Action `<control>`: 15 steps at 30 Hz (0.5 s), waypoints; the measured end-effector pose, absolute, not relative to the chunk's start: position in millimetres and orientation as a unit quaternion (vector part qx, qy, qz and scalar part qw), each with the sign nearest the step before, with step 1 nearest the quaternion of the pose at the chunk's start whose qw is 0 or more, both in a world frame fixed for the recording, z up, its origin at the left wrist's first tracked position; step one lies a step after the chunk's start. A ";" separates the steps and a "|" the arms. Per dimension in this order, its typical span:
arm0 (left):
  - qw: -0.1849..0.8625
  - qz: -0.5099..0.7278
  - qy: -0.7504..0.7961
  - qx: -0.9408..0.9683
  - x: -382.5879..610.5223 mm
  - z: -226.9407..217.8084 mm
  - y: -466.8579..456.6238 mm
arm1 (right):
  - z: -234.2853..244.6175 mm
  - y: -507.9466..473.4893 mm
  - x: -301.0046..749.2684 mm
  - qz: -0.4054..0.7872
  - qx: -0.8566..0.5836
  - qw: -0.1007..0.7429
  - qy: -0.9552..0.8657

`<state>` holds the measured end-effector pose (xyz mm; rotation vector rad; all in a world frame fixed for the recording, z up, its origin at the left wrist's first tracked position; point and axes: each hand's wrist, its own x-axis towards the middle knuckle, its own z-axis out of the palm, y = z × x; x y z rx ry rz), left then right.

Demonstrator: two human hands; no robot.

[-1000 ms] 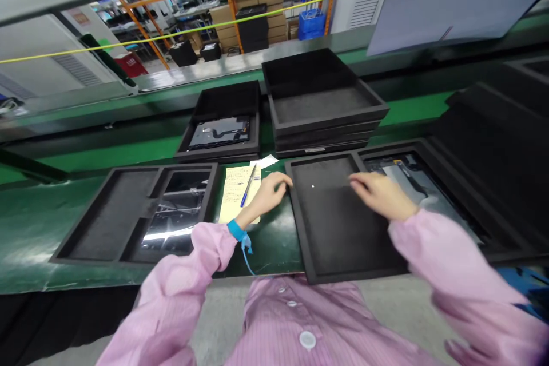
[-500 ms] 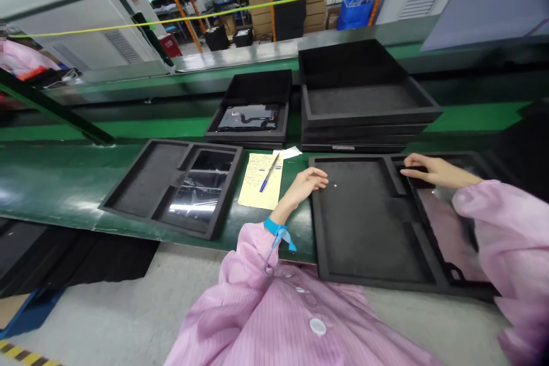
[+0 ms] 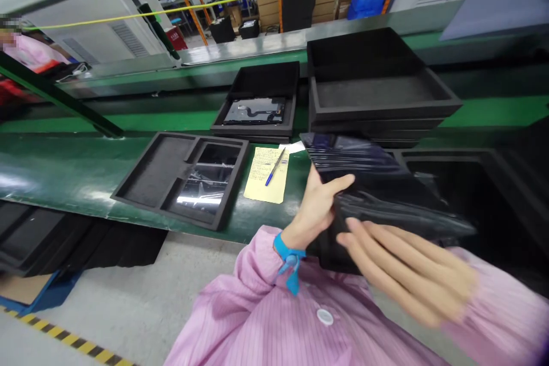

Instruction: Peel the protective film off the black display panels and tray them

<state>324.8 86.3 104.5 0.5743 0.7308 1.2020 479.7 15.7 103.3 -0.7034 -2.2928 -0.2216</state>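
A dark, glossy screen panel (image 3: 377, 177) with wrinkled clear film on it is lifted and tilted above the black foam tray (image 3: 467, 154) on the right. My left hand (image 3: 315, 209) is closed round its left edge, the thumb on the upper face. At the panel's near edge is my right hand (image 3: 407, 266), fingers stretched out and slightly blurred; its thumb is hidden. Whether these fingertips press on the film or only lie beside it, I cannot tell. A blue wristband (image 3: 289, 254) circles my left wrist.
Left on the green bench (image 3: 77, 160), another foam tray (image 3: 148, 160) holds a shiny panel (image 3: 210, 177). A yellow note (image 3: 261, 180) with a blue pen (image 3: 274, 168) lies mid-bench. Behind stand a tray with a panel (image 3: 257, 110) and stacked deep trays (image 3: 377, 94).
The panel has come up out of the right tray and over to the left. My left hand has closed on its edge; my right hand has moved down and left toward me.
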 end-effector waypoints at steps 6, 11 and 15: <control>0.669 0.526 0.346 0.395 278.2 79.6 84.0 | 100.9 89.0 482.1 -0.084 -0.534 0.469 -0.698; 0.661 0.480 0.341 0.466 280.3 90.8 72.0 | 106.7 130.5 508.6 0.055 -0.662 0.439 -0.605; 0.639 0.471 0.355 0.493 285.0 102.8 63.2 | 110.9 122.2 488.7 -0.045 -0.659 0.489 -0.570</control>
